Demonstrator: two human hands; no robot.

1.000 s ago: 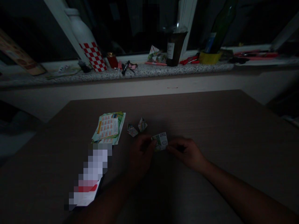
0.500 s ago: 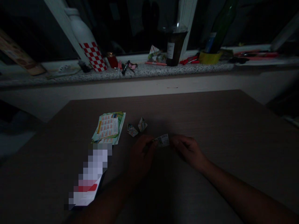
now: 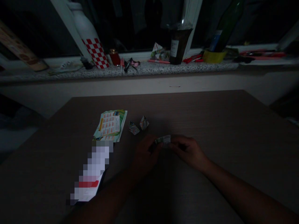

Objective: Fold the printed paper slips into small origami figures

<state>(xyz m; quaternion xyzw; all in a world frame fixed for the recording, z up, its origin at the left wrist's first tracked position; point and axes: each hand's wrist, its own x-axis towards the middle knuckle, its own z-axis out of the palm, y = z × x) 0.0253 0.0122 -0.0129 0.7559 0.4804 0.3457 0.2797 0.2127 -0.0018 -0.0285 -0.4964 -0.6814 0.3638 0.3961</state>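
Between my hands is a small folded piece of printed paper (image 3: 164,139), held low over the dark wooden table. My left hand (image 3: 147,152) pinches its left end, with the thumb along the near edge. At the right end, the fingers of my right hand (image 3: 188,151) are closed on the paper's edge. Just beyond my left hand stand two small folded paper pieces (image 3: 134,128) with pointed tips, side by side. A stack of printed paper slips (image 3: 109,124) lies to their left. The dim light hides the paper's exact folds.
A lit phone (image 3: 88,189), its screen partly pixelated, lies left of my left forearm. On the granite windowsill (image 3: 149,69) stand a red-checked white bottle (image 3: 94,46), a dark cup with a label (image 3: 179,45), a green bottle (image 3: 227,28) and a yellow tape roll (image 3: 213,56).
My left thumb has moved right along the paper, which looks narrower now. My right fingers are closer to its right edge. The whole view has shifted slightly.
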